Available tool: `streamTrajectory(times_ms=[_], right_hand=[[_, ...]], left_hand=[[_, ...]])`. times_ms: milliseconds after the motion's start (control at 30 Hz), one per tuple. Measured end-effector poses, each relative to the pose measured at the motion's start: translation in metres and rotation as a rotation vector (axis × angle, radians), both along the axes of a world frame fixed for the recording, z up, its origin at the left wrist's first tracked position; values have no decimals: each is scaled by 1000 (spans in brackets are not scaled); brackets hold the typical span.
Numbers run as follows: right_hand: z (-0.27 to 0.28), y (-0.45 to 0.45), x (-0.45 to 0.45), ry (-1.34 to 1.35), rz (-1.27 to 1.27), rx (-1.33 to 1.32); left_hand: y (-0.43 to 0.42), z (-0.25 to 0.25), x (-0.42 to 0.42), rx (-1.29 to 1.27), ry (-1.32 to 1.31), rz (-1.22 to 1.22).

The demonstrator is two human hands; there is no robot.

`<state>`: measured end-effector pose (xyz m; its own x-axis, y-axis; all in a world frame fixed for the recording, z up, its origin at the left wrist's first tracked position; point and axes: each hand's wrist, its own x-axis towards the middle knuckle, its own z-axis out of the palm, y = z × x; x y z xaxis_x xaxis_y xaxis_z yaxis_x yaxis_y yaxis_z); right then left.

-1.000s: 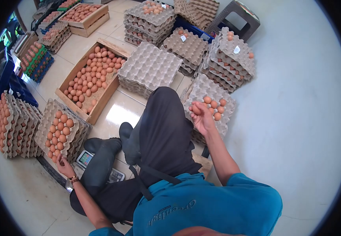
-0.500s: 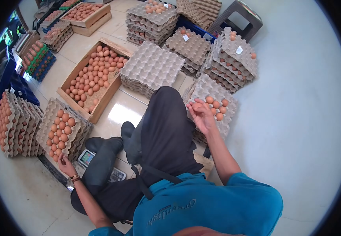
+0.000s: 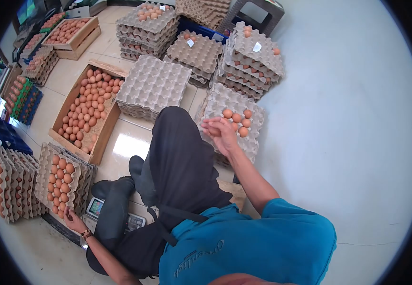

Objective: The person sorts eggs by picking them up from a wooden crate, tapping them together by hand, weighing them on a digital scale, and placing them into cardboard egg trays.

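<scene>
On the right, my right hand (image 3: 224, 138) is closed with its fingers curled, and a brown egg (image 3: 213, 131) shows partly inside them. It hovers at the near left side of a grey egg tray stack (image 3: 255, 110) whose top tray carries several brown eggs (image 3: 236, 117). Down at the left, my left hand (image 3: 75, 222) has its fingers apart beside the lowest eggs (image 3: 61, 213) of another tray stack (image 3: 42, 178). That stack is tilted and bears rows of brown eggs. Whether those fingertips touch an egg is hard to make out.
A wooden crate (image 3: 106, 137) of loose eggs stands ahead, beside a stack of bare trays (image 3: 154, 85). More tray stacks (image 3: 248, 59) rise at the back. A digital scale (image 3: 134, 222) lies by my boots (image 3: 113, 194). A white wall (image 3: 334, 118) fills the right.
My view has turned, shifting the scene leftward. The right hand's fingers have curled further around the egg. The left hand stays by the lowest eggs of its tray.
</scene>
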<state>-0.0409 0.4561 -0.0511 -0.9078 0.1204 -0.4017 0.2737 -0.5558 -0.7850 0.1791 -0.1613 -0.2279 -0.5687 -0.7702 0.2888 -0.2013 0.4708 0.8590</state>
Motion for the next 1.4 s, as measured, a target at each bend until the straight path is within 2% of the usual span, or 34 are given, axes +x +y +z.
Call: streamTrajectory(times_ms=[33, 133, 233, 333, 433, 533, 567, 633, 733, 833, 967, 1100, 1133, 1233, 1267, 1367, 1400], right_hand=[[8, -6, 1, 15, -94, 14], [-29, 25, -1, 11, 134, -5], [-33, 30, 2, -44, 123, 51], [-25, 19, 2, 24, -58, -70], [-43, 29, 3, -14, 39, 19], [-31, 32, 2, 34, 36, -29], [-34, 36, -1, 39, 12, -50], [-36, 38, -10, -71, -63, -17], [-41, 36, -14, -150, 69, 120], [-40, 34, -19, -96, -24, 138], [-45, 28, -20, -23, -103, 0], [-29, 30, -17, 6, -61, -100], [-17, 26, -17, 87, -145, -53], [-25, 36, -26, 92, -164, 7], [-20, 42, -22, -87, -1, 74], [12, 43, -15, 20, 226, -12], [7, 49, -22, 92, 129, -87]], left_hand=[[-1, -1, 1, -12, -16, 4], [-3, -7, -1, -18, -31, 2], [-2, -3, 3, 1, -33, 3], [-6, -8, 5, -22, -84, 1], [-9, -18, 6, -17, -67, -18], [-5, -18, 6, 45, -43, 5], [-5, -20, 7, -11, -51, 18], [2, -15, 3, -37, -86, 52], [10, -1, 1, 38, -76, 81], [18, 7, 0, 67, -11, 97], [18, 10, -8, 41, -49, 73], [14, 3, -6, 23, -29, 58], [14, 3, -7, 30, -2, 47], [14, -1, -7, 52, -2, 29], [13, -3, -6, 34, -15, 21], [11, -5, -2, 53, -3, 9], [12, -2, -1, 16, -78, 46]])
